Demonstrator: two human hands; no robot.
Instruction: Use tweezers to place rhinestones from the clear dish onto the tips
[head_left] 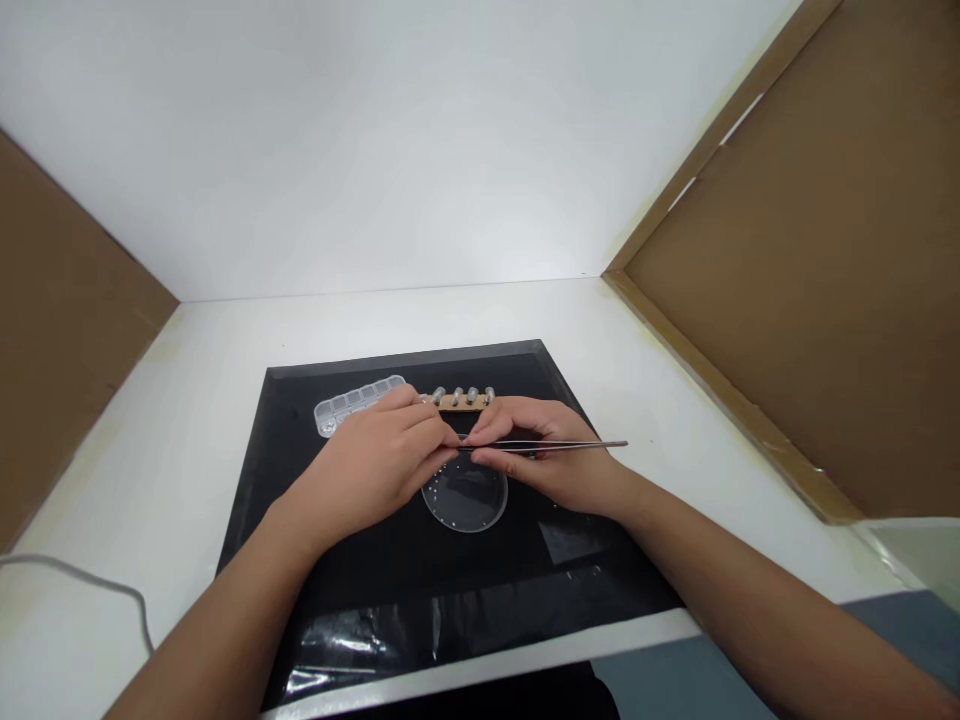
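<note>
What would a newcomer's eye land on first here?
The two hands meeting at the middle of the black mat: the right hand holds tweezers pointing left toward the left hand, whose fingers pinch at the tips. Just below them sits a clear round dish with tiny beads. Behind the hands lie a clear compartment box and a wooden strip with metal pegs.

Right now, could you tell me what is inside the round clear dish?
A few tiny specks lie along the dish's near rim. Its far edge is covered by the left hand and right hand, which holds tweezers.
</note>
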